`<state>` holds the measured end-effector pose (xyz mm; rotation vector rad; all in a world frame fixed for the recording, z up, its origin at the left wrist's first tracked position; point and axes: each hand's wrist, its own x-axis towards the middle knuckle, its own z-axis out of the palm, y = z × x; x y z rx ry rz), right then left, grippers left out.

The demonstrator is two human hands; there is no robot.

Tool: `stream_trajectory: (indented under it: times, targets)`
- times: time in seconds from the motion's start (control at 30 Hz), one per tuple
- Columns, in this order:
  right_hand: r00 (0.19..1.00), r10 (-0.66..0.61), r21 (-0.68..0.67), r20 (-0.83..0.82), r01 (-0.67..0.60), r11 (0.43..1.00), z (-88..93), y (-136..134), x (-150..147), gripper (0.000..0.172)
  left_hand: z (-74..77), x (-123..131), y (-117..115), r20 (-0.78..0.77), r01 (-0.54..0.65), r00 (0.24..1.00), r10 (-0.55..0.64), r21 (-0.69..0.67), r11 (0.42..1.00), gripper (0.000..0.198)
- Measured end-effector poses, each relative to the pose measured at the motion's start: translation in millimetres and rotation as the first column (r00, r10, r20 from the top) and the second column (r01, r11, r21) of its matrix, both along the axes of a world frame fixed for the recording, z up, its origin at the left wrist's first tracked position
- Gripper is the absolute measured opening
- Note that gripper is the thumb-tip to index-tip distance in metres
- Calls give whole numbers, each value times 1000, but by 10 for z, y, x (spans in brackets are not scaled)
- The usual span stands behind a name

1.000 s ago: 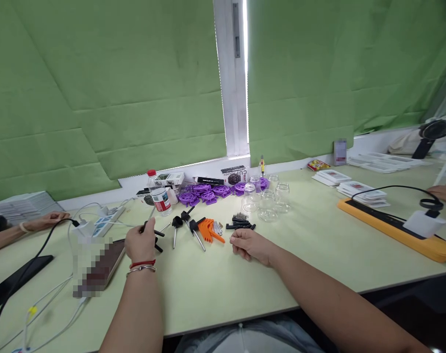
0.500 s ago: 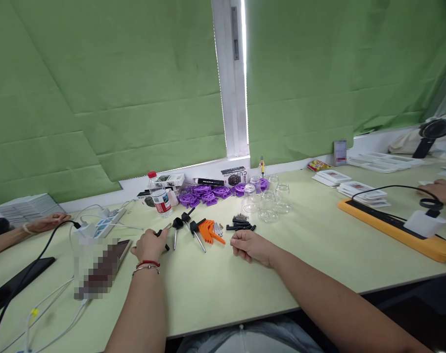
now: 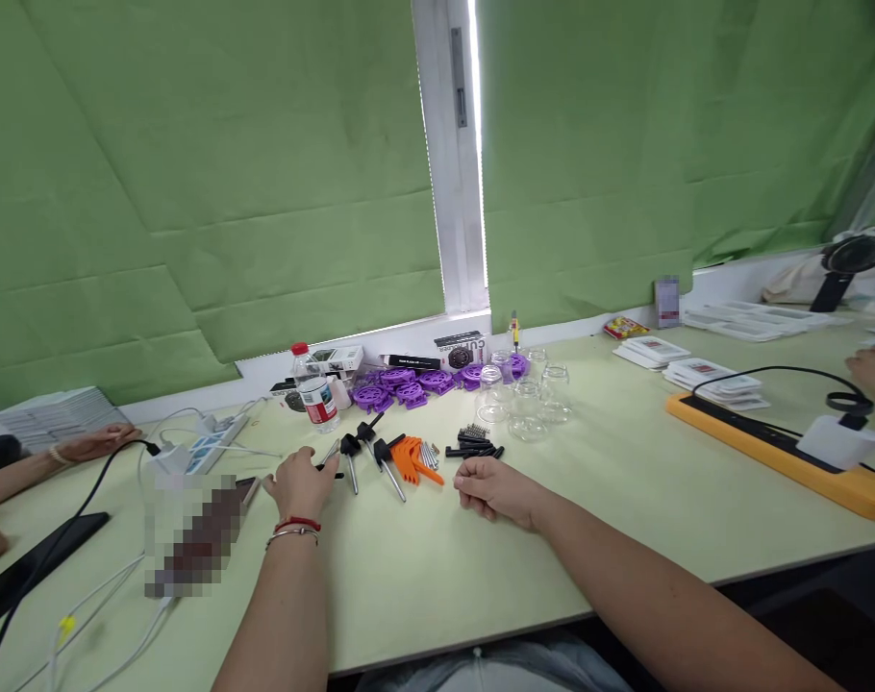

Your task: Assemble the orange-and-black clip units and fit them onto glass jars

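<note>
Near edge first: both forearms are reaching out over the pale green desk (image 3: 423, 577). The left hand (image 3: 302, 486), with a red string and a metal bangle on the wrist, is lying palm-down. Its fingertips are touching a small black-handled tool (image 3: 335, 473) that is lying flat on the desk. Can't tell if the fingers are actually gripping it or only resting on it. The right hand (image 3: 492, 486) is sitting on the desk in a loose fist, fingers curled in, nothing showing inside it.

Left of the left hand, a blurred-out phone (image 3: 192, 529) is lying flat, with a dark flat device (image 3: 40, 550) farther left.

Just past the hands, more T-handle drivers (image 3: 349, 445) are lying beside an orange hex-key set (image 3: 411, 459). That set is touching a few metal bits (image 3: 428, 451). A row of black bits (image 3: 473, 450) is lying just beyond the right hand.

Farther back:
- a white power strip (image 3: 208, 444)
- a water bottle (image 3: 314, 396) with a red cap, standing upright
- purple plastic parts (image 3: 409, 390) in a pile
- clear glass jars (image 3: 528, 408) in a cluster
- boxes (image 3: 461, 348) along the sill

Far right: an orange tray (image 3: 784, 452), stacks of white cards (image 3: 701, 373) and a small fan (image 3: 852, 258). A co-worker's hand (image 3: 84, 444) is resting at the far left, and another person's hand (image 3: 874, 370) at the far right. Green blinds (image 3: 228, 192) are hanging behind it all.
</note>
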<state>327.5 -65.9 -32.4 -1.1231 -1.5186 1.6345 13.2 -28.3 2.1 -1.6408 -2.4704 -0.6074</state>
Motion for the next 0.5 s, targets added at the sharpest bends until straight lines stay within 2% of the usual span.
stream_trajectory:
  times: [0.07, 0.17, 0.37, 0.5]
  targets:
    - [1000, 2, -3, 3, -2, 1000, 2, -3, 2, 22, 16, 97, -21, -71, 71, 995, -68, 47, 996, 45]
    - [1000, 8, -3, -5, -8, 1000, -19, 7, 5, 21, 14, 237, -38, -159, 150, 976, -146, 10, 989, 34]
    - [1000, 14, -2, -5, -14, 1000, -25, 15, 1, 21, -65, 326, -10, -232, 155, 957, -174, -97, 983, 26]
    - [1000, 20, 3, 9, -20, 1000, -1, 7, 5, 21, -95, 347, 4, -256, 134, 953, -162, -121, 984, 24]
